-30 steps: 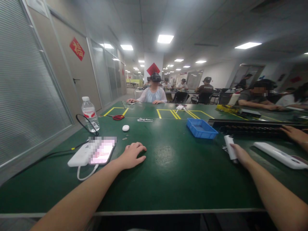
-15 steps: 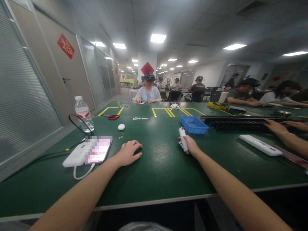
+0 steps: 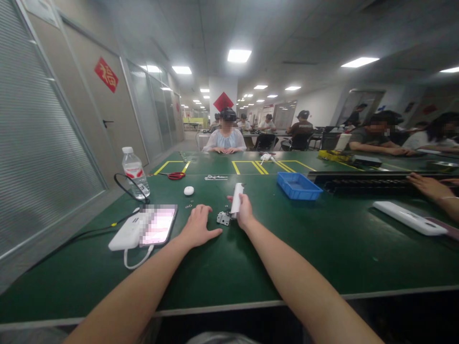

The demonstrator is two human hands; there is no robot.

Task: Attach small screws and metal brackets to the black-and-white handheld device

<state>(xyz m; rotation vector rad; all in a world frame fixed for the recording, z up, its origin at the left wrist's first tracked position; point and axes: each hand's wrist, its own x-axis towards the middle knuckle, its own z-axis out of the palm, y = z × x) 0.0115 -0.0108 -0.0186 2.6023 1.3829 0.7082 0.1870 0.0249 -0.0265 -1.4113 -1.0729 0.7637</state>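
My right hand (image 3: 245,211) is closed around a long white piece (image 3: 237,198), held upright over the middle of the green table. Just left of its lower end is a small silver metal part with holes (image 3: 223,218); whether it hangs from my fingers or rests on the table I cannot tell. To the left, my left hand (image 3: 199,225) lies low over the tabletop, thumb apart from the fingers and nothing in it. Small rings (image 3: 189,206) lie beyond my left hand, near a white rounded case (image 3: 189,190).
A blue tray (image 3: 299,186) stands right of centre. At left are a water bottle (image 3: 135,173), a white power bank (image 3: 125,232) and a phone (image 3: 159,227). Red-handled scissors (image 3: 176,176) lie further back. A co-worker's hand (image 3: 428,186) rests at right by black rails (image 3: 358,182).
My right hand has moved left with the white piece and the metal part, close to my left hand. The view has turned slightly left.
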